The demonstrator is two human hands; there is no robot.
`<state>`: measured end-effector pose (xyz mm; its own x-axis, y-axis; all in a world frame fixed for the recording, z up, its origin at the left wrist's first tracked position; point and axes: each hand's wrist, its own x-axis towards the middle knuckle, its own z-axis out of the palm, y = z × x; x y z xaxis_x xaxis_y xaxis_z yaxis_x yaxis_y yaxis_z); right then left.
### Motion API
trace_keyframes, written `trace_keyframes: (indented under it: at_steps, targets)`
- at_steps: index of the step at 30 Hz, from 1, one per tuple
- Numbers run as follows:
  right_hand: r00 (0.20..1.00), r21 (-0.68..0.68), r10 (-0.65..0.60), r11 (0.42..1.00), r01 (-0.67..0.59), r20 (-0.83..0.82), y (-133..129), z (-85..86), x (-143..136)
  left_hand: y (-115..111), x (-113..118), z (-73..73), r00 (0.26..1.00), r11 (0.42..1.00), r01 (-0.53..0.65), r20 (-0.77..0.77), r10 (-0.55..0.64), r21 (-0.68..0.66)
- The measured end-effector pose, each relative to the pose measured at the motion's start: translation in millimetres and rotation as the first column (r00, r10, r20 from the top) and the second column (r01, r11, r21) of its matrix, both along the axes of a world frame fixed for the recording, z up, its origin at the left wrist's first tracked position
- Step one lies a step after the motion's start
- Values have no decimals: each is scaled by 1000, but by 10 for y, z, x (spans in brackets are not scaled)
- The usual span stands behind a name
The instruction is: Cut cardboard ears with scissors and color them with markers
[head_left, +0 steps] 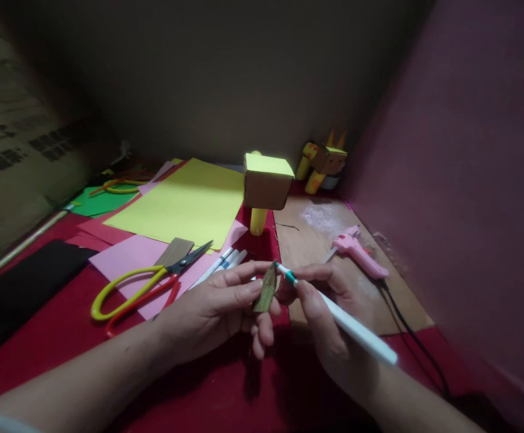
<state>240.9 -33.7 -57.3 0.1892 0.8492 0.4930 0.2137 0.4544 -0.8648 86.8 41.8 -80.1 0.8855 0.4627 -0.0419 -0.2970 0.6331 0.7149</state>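
Observation:
Between the fingers and thumb of my left hand [226, 297] is a small pointed piece of cardboard [267, 291], coloured green over its face. My right hand [329, 313] grips a white marker [356, 331] with a green collar, and its tip meets the upper point of the piece. Just left of my left hand lie several white markers [219, 264] and a pair of scissors [142, 291] with yellow and red handles. Beyond my hands stands a cardboard figure [267, 189] with a yellow top and a yellow leg.
Yellow sheets [185, 204], pink paper [122, 264] and green paper [102, 201] overlap at the left. A pink glue gun [361, 249] rests on a cardboard board [307, 240], its black cord trailing right. A spotted horned cardboard figure [329, 161] stands behind, near the purple wall [460, 180].

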Motion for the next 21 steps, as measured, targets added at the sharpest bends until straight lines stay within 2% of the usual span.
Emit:
trace_keyframes:
  at_steps: [8, 21]
  targets:
    - [1000, 12, 25, 1000, -25, 17, 4, -25, 15, -5, 3, 11, 1000, 1000, -8, -10, 8, 5]
    - [997, 0, -16, 1000, 16, 76, -35, -27, 13, 2, 10, -6, 1000, 1000, -8, -3, 8, -17]
